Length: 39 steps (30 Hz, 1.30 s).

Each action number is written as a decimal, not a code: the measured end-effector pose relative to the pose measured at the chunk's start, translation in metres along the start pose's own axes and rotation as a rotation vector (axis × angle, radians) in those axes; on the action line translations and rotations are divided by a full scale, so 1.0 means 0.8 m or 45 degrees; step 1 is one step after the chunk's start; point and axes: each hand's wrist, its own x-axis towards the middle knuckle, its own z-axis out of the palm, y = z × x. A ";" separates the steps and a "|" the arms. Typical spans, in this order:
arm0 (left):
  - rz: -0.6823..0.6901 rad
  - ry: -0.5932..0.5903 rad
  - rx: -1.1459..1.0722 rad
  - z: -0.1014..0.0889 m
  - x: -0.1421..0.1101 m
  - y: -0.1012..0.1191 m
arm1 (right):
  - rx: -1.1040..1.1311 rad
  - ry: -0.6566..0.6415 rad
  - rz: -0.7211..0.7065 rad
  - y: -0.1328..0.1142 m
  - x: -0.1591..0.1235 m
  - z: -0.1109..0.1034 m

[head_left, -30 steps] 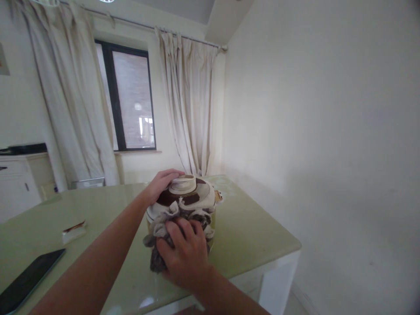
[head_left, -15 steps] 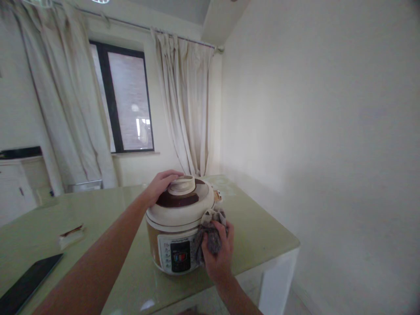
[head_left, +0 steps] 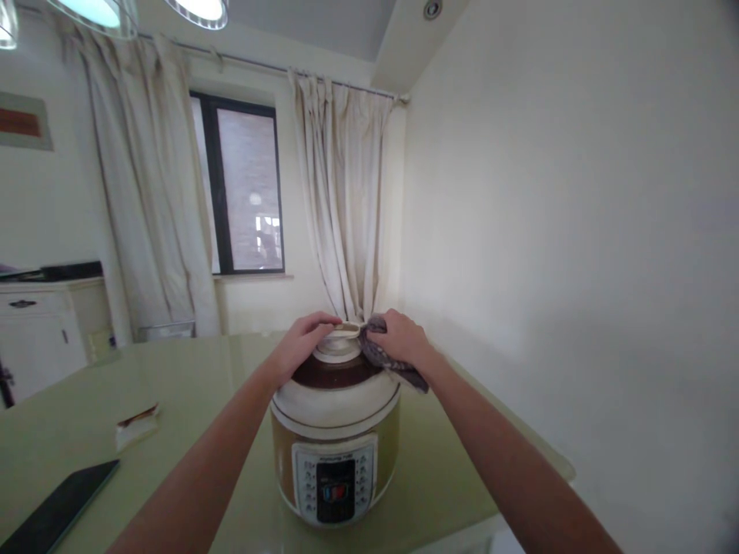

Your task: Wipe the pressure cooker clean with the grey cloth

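Observation:
An electric pressure cooker (head_left: 338, 408) stands upright on the table, its control panel (head_left: 335, 481) turned toward me. Its lid is white and brown, with a pale handle (head_left: 338, 350) on top. From the left, my left hand (head_left: 305, 342) grips the edge of that handle, fingers curled over it. My right hand (head_left: 401, 336) clutches a grey, bunched cloth (head_left: 378, 346) against the handle's right side. Part of the cloth hangs down over the right of the lid.
On the left of the pale green table (head_left: 213, 400) lie a dark flat phone or tablet (head_left: 61, 504) and a small white packet (head_left: 137, 425). A white wall (head_left: 566, 231) runs along the right. Behind are curtains (head_left: 346, 192), a window (head_left: 251, 185) and a white cabinet (head_left: 40, 323).
My right hand has moved the cloth from the cooker's right front side up to the lid handle. My left hand stays at the handle. The view has shifted, showing ceiling lamps.

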 end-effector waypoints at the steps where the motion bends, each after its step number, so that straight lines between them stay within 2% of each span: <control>1: 0.015 0.001 0.022 0.000 0.001 -0.001 | -0.012 -0.065 0.009 0.002 0.018 0.001; 5: 0.082 0.018 0.156 0.000 0.003 -0.002 | -0.010 -0.164 0.045 0.002 0.063 0.010; 8: 0.130 0.048 0.220 0.000 0.004 -0.003 | -0.001 -0.131 0.059 0.004 0.063 0.014; 12: 0.178 0.094 0.221 0.003 0.004 -0.002 | 0.044 0.023 -0.022 0.015 0.020 0.012; 16: 0.263 0.189 0.325 0.005 0.000 0.001 | 0.185 0.168 -0.272 0.013 -0.051 0.000; 19: 0.256 0.459 0.412 0.001 -0.004 0.001 | 0.209 0.223 -0.470 -0.006 -0.090 -0.010; 21: 0.195 0.642 0.449 -0.005 -0.008 -0.004 | 0.152 0.210 -0.556 -0.019 -0.101 -0.015; 23: 0.147 0.685 0.478 -0.014 -0.015 -0.017 | 0.104 0.173 -0.587 -0.028 -0.100 -0.017; 26: 0.045 0.616 0.469 -0.029 -0.037 -0.052 | 0.137 0.151 -0.564 -0.031 -0.087 -0.015; 29: -0.110 0.596 0.341 -0.041 -0.070 -0.096 | 0.163 0.156 -0.539 -0.029 -0.070 -0.010; 32: -0.183 0.542 0.237 -0.047 -0.096 -0.127 | 0.151 0.152 -0.484 -0.028 -0.055 -0.006; 35: -0.188 0.560 0.212 -0.050 -0.102 -0.138 | 0.163 0.133 -0.408 -0.025 -0.042 -0.003; 39: -0.208 0.505 0.228 -0.054 -0.092 -0.137 | 0.200 0.142 -0.328 -0.014 -0.027 0.002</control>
